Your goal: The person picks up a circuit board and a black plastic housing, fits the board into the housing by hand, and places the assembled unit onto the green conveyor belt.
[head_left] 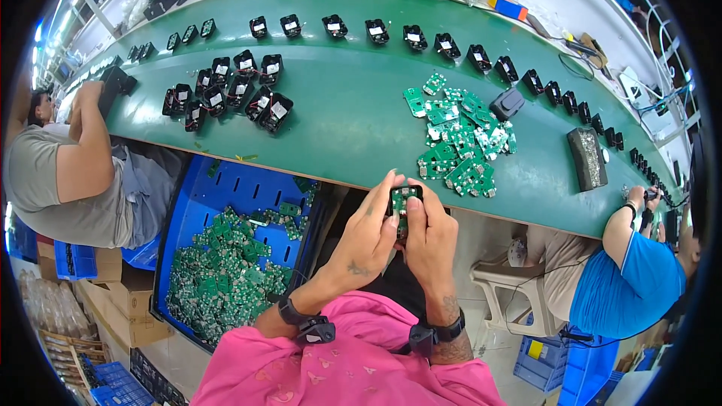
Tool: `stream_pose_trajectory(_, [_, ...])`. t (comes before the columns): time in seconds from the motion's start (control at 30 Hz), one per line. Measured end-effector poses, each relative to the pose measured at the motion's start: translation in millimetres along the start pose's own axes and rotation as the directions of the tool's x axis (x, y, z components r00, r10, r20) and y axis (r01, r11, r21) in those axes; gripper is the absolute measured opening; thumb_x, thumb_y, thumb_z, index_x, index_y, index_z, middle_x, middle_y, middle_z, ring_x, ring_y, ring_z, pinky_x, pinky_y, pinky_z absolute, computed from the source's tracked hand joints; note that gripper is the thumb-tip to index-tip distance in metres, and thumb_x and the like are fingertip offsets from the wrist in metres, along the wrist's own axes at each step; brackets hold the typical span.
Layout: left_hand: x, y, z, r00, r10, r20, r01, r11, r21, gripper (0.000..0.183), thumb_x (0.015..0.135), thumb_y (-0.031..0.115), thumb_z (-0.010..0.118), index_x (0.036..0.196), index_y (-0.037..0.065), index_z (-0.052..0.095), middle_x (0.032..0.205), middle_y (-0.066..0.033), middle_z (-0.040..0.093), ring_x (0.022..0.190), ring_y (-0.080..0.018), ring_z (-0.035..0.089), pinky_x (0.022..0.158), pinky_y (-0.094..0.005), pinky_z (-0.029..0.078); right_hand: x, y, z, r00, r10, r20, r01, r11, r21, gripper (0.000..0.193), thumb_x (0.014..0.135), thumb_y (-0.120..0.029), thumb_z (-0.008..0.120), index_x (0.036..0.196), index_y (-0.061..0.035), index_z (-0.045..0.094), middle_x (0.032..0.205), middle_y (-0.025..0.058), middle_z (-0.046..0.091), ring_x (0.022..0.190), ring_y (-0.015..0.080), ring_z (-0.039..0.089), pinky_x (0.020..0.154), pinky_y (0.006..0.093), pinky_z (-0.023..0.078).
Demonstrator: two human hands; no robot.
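Both my hands are closed around a small black housing with a green circuit board (407,195) in its open top, held just off the table's near edge. My left hand (359,233) grips its left side. My right hand (430,234) grips the right side, its thumb resting on the board. Beyond my hands, a loose pile of green circuit boards (451,131) lies on the green table (331,128). Farther left stands a cluster of open black housings (218,94) with white labels and red wires inside. The part of the housing under my fingers is hidden.
A row of black housings (377,31) curves along the table's far side. Near the pile lie a dark block (507,103) and a long grey-black block (587,159). A blue crate (201,180) full of boards sits below left. Co-workers (71,180) (628,274) sit on both sides.
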State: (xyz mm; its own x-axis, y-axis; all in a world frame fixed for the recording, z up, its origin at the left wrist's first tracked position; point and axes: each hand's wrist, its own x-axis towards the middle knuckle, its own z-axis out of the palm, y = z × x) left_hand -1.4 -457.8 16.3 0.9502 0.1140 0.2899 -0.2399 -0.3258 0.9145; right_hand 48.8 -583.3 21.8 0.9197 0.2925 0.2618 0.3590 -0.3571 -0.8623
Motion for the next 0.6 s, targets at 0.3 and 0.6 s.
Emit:
stream_pose_trajectory(0.3, [-16.6,7.8,-1.6,0.992,0.077,-0.103,-0.07,0.995,0.069,0.053,0.095,0.004,0.045,0.147,-0.005,0.036,0.139,-0.0223,0.05,0.123,-0.0319,0.056,0.1,-0.0362,0.047,-8.4,8.3,13.1,0.984,-0.17,-0.046,0.174,0.975,0.139,0.036,0.104,-0.019,0.049,0.134,-0.0003,0.057,0.097,0.0188,0.071,0.078,0.0243,0.071,0.068,0.0355,0.053])
stream_pose_trajectory(0.6, [-12.0,2.3,-7.8,0.965,0.228,-0.131,-0.192,0.952,0.239,0.05,0.096,0.001,0.044,0.145,-0.006,0.038,0.134,-0.0213,0.055,0.113,-0.0311,0.063,0.093,-0.0353,0.052,-7.0,-3.1,14.0,0.998,-0.061,0.016,0.056,0.977,0.206,0.033,0.101,-0.013,0.052,0.13,0.0003,0.061,0.097,0.0148,0.07,0.075,0.0151,0.063,0.068,0.0317,0.052])
